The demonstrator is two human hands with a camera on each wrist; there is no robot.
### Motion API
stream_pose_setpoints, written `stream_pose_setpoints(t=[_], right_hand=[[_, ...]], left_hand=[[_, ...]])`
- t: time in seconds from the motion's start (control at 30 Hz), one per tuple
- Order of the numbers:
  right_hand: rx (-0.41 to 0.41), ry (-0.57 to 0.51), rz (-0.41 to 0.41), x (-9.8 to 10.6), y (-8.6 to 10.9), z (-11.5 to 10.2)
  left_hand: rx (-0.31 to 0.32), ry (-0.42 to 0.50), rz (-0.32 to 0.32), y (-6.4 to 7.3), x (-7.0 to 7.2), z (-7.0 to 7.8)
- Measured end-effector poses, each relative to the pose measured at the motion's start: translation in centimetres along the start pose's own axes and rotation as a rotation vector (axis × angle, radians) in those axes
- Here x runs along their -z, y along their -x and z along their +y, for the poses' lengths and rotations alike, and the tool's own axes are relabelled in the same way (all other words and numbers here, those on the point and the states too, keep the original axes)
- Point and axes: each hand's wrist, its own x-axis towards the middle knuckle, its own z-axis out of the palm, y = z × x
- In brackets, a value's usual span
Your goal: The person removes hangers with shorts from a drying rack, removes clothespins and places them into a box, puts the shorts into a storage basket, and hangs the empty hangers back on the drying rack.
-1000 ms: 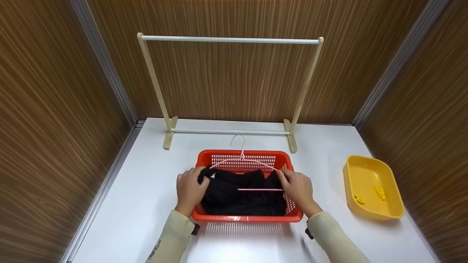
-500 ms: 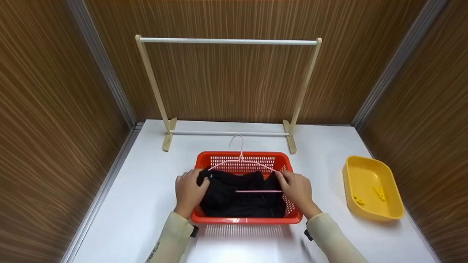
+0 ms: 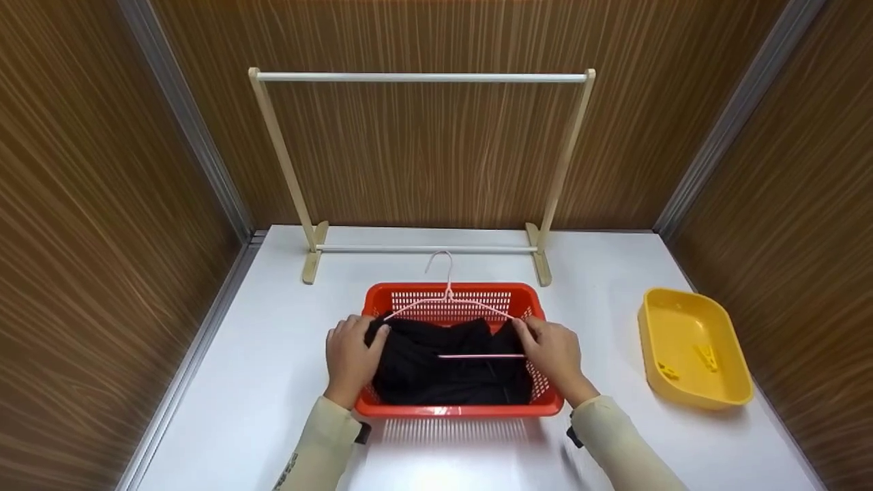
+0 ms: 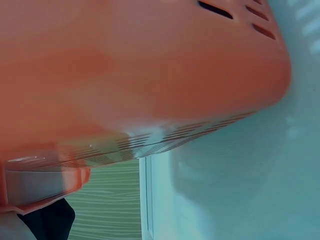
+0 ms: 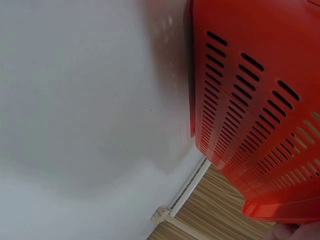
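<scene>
A pink clothes hanger (image 3: 448, 298) lies over a black garment (image 3: 443, 385) in a red slotted basket (image 3: 458, 410), its hook upward past the far rim. My left hand (image 3: 353, 356) holds the garment's left edge at the basket's left side, thumb on top of the cloth. The hanger's left arm runs under the cloth there. My right hand (image 3: 554, 356) pinches the hanger's right end near the right rim; its lower bar crosses over the garment. In the left wrist view a bit of black cloth (image 4: 52, 220) shows below the rim. Fingertips (image 5: 292, 232) show under the basket's rim in the right wrist view.
Behind the basket stands a garment rack with a white top rail (image 3: 423, 78) and wooden feet. A yellow tray (image 3: 689, 310) with yellow clothespins (image 3: 708, 357) sits at the right of the white table (image 3: 259, 354). Wood-patterned panels (image 3: 423, 157) close in the back and sides.
My left hand has shifted slightly left with the garment's edge, and the small white mark on the cloth has gone out of sight. My right hand keeps its hold on the hanger.
</scene>
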Motion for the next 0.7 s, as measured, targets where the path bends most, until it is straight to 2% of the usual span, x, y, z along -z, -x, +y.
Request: stream_pose_setpoints(t=[0.3, 0.5, 0.7], right_hand=[[-0.023, -0.006, -0.016, 0.16, -0.01, -0.02], [-0.007, 0.000, -0.008, 0.03, -0.06, 0.07], [-0.001, -0.014, 0.001, 0.02, -0.05, 0.14]], left_hand=[[-0.019, 0.041, 0.000, -0.06, -0.06, 0.04], [-0.056, 0.009, 0.019, -0.06, -0.10, -0.01], [-0.038, 0.003, 0.009, -0.11, -0.19, -0.05]])
